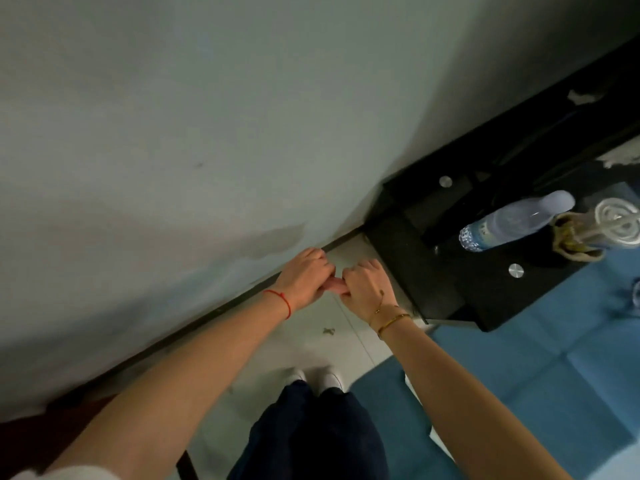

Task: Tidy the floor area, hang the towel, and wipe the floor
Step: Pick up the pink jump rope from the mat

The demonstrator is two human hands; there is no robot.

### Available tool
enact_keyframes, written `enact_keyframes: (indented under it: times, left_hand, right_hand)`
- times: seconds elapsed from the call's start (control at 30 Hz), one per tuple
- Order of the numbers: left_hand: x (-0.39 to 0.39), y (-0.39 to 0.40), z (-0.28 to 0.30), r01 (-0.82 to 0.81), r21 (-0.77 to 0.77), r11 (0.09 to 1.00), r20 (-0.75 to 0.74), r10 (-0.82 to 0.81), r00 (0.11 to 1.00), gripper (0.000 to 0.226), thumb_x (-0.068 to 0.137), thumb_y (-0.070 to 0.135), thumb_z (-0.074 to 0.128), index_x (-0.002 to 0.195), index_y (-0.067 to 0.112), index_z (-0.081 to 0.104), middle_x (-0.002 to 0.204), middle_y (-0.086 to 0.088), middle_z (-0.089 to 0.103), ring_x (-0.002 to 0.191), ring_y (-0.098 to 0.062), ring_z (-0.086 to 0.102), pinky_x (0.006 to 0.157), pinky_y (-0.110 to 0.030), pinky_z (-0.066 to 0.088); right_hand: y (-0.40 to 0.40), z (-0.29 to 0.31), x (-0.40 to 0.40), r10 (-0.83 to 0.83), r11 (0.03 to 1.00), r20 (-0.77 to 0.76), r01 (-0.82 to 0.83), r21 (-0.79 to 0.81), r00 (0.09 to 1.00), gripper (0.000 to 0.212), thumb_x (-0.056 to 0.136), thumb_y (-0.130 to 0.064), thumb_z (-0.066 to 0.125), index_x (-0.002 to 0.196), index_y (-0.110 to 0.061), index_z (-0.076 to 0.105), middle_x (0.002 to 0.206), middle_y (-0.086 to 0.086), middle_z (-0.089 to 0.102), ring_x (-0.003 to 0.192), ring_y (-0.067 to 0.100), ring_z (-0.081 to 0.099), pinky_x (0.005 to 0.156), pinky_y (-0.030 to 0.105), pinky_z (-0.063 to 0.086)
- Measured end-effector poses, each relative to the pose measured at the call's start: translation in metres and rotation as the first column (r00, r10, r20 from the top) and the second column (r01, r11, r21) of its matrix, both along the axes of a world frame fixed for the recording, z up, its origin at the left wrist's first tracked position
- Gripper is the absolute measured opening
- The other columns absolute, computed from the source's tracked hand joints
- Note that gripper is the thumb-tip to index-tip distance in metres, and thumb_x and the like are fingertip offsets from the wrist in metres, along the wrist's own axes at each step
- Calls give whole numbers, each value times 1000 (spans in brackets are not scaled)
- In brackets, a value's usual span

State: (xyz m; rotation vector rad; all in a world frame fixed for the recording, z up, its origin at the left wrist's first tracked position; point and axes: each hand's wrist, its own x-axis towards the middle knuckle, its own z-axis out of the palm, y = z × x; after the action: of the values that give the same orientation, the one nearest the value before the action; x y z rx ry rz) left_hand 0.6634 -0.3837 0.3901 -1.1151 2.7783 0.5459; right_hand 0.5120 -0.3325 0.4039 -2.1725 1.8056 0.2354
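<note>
Wall: a large pale grey-green painted wall [180,133] fills the upper left, with a darker damp-looking patch [273,237] low down near the hands.
Floor: pale tiled floor [311,348] runs along the foot of the wall; a small dark scrap [329,330] lies on it between the two forearms.
Blue cover: a blue sheet-like surface [540,368] spreads across the lower right, beside the tiles.
Black stand: a low black glossy stand [443,271] with two round silver studs sits against the wall on the right.
On the stand: a clear plastic water bottle [512,221] lies tilted on it, touching a round clear item with a spiral top [620,220] beside a beige woven holder [571,244].
Legs: dark trousers [311,431] and white shoes [311,375] stand on the tiles.
Left hand: the left hand [306,278], red string at the wrist, has curled fingers; its thumb meets the other hand.
Right hand: the right hand [363,285], gold bracelets at the wrist, is curled, its fingers closed around the left thumb.
Towel: it does not appear in this view; whether the hands pinch anything between them cannot be told.
</note>
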Motion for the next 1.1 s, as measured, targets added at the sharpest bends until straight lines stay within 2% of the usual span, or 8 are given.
enact_keyframes:
  times: [0.13,0.27,0.37,0.5,0.77,0.93,1.0,1.1]
  left_hand:
    - [-23,-20,-109,51,-13,999,-48,-51,998,8,82,21,68,85,14,66,87,-6,62,92,-25,55,84,-32,41]
    - [-42,-37,-205,164,-51,985,-40,-166,985,12,69,12,77,74,15,67,71,-3,62,79,-24,59,74,-27,29]
    - [-52,-47,-279,194,-56,979,-62,-198,978,15,69,3,71,76,15,66,74,-3,63,85,-24,60,81,-27,34]
    - [-58,-58,-355,242,-54,969,-9,-243,970,13,77,5,66,85,15,67,87,-3,65,97,-24,56,89,-38,45]
    - [-61,-67,-408,227,-69,972,30,-225,974,20,75,3,68,89,17,69,96,-2,65,103,-20,54,93,-34,44]
    - [-66,-61,-419,263,-110,958,35,-261,965,25,67,-3,70,84,15,67,89,-1,69,98,-21,57,93,-33,44]
    - [-65,-57,-420,245,-124,962,-14,-248,969,29,66,-5,71,88,14,68,93,-2,69,101,-22,58,103,-34,41]
    - [-55,-52,-404,158,-81,984,-98,-165,981,46,69,-2,70,113,11,65,119,-5,64,125,-25,51,118,-38,24]
  right_hand:
    - [-10,-110,-16,-111,994,-13,111,4,994,19,93,-33,52,82,-19,60,75,-3,56,80,17,50,82,28,37]
    - [-20,-211,-25,-239,970,-10,239,46,971,15,91,-29,55,85,-16,60,77,0,54,88,19,49,87,30,36]
    - [-25,-276,-29,-297,953,-24,298,50,954,12,87,-27,59,87,-15,61,84,2,62,92,20,51,86,31,33]
    - [-30,-348,-29,-361,930,-48,363,59,931,15,87,-31,59,88,-17,60,87,1,65,95,19,53,89,31,33]
    - [-37,-412,-24,-404,912,-47,406,62,914,15,86,-29,59,92,-16,59,92,3,65,96,21,53,87,33,33]
    - [-36,-424,-27,-430,898,-42,432,79,902,19,87,-31,59,95,-14,60,94,3,66,97,21,53,88,33,34]
    - [-33,-423,-30,-422,900,-34,424,99,906,21,88,-33,58,97,-15,59,96,3,66,97,20,54,88,32,34]
    - [-26,-408,-37,-422,899,27,415,141,906,35,86,-41,61,110,-16,57,108,2,63,105,20,52,90,31,34]
